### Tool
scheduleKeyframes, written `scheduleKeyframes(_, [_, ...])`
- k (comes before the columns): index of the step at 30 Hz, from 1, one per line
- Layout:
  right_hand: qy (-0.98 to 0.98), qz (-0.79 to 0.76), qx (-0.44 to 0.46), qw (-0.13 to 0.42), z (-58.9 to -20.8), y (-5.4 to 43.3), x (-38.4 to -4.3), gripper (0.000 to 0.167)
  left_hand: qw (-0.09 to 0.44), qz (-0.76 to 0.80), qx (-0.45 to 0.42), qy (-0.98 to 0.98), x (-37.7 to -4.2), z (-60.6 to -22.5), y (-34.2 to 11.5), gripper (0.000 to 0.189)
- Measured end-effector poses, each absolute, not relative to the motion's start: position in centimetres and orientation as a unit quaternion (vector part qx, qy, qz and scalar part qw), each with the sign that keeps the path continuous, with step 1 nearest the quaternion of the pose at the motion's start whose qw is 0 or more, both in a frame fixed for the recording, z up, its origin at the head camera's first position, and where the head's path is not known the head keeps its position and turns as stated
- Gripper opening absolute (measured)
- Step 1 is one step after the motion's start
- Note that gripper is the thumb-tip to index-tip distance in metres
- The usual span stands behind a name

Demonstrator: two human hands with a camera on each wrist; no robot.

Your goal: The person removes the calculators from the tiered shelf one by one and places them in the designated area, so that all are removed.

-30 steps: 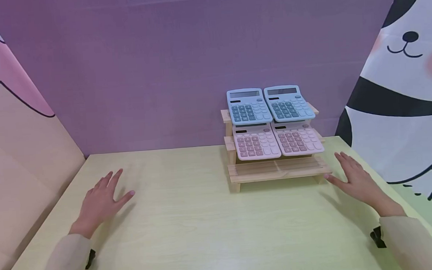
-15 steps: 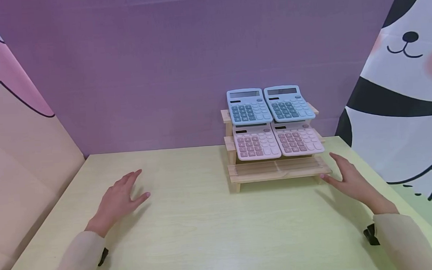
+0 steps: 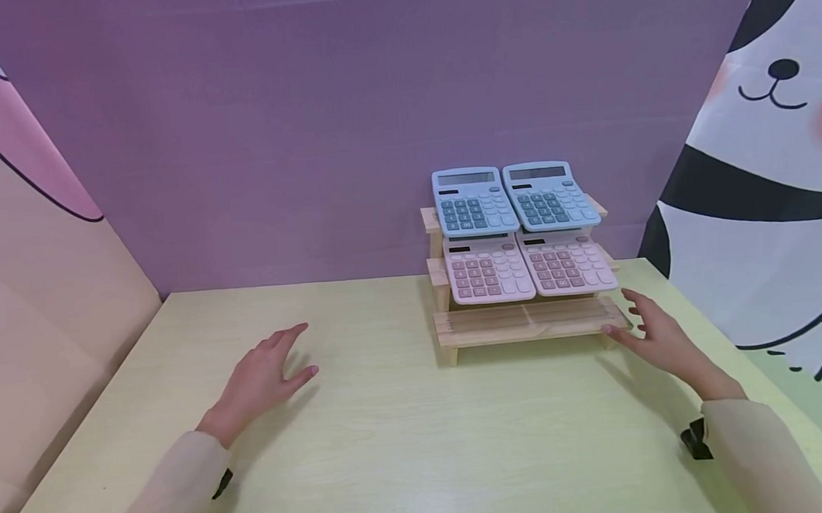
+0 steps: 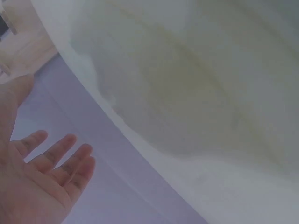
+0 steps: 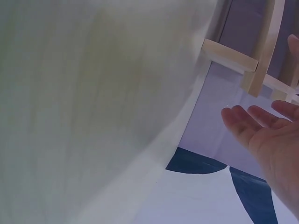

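Note:
Over the left half of the table my left hand (image 3: 254,389) hovers with fingers extended and thumb apart, holding nothing. My right hand (image 3: 663,344) is at the right end of a three-tier wooden rack (image 3: 526,324), its thumb tip overlapping the lowest shelf's corner in the head view. In the right wrist view, the fingers (image 5: 243,123) of that hand spread beside the rack's wooden end (image 5: 254,79). Two blue calculators (image 3: 476,201) (image 3: 550,195) lean on the top tier. Below them, two pink calculators (image 3: 488,269) (image 3: 566,262) lean on the middle tier. The bottom shelf shows bare wood.
The pale wooden table (image 3: 393,443) runs back to a purple backdrop (image 3: 293,139). A panda-printed panel (image 3: 767,269) stands along the right edge, close to the right hand. A pink and beige panel (image 3: 30,307) lines the left side.
My left hand has moved to the right across the table. The right hand has shifted slightly left, closer to the rack, its fingers bending a little. Rack and calculators stay put.

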State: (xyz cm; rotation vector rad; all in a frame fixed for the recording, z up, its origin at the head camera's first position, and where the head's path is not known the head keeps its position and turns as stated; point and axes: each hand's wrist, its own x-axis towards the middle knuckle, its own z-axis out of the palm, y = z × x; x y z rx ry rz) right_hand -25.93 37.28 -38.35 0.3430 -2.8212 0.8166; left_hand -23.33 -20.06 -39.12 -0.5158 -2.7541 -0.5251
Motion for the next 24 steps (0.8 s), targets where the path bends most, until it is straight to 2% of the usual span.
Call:
scheduleKeyframes(19, [-0.947,0.293,0.103,0.088,-38.3,36.8,-26.6,0.067,0.152,-0.234,-0.22,-0.935,-24.1,-38.5,-16.1,0.059])
scheduleKeyframes(24, [-0.948,0.301,0.088,0.058,-38.3,36.9,-26.8,0.068,0.146,-0.254,-0.227,-0.929,-24.6,-38.4,-15.2,0.057])
